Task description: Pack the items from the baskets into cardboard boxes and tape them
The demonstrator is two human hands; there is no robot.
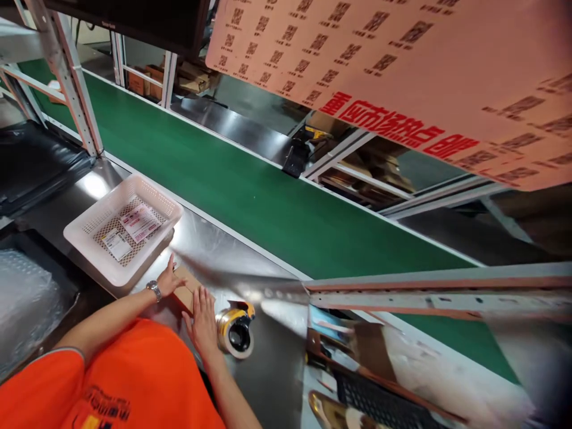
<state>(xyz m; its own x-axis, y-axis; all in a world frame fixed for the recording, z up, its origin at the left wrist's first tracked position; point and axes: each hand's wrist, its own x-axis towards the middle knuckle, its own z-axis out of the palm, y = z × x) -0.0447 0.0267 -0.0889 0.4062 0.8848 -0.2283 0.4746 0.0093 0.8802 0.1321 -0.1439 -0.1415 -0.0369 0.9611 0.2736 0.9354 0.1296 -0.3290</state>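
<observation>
A small brown cardboard box (187, 289) lies on the steel table near its front edge. My left hand (168, 277) rests against the box's left side with its fingers stretched out. My right hand (203, 317) lies flat on the box's right end, fingers extended and together. A tape dispenser (235, 330) with a yellow-edged roll sits just right of my right hand, touching or nearly touching it. A watch is on my left wrist.
A white plastic basket (84, 235) with paper labels stands left of the box. A green conveyor belt (250, 196) runs behind the table. A keyboard (379, 405) is at lower right, bubble wrap (22, 298) at far left. A printed cardboard sheet (402, 65) hangs overhead.
</observation>
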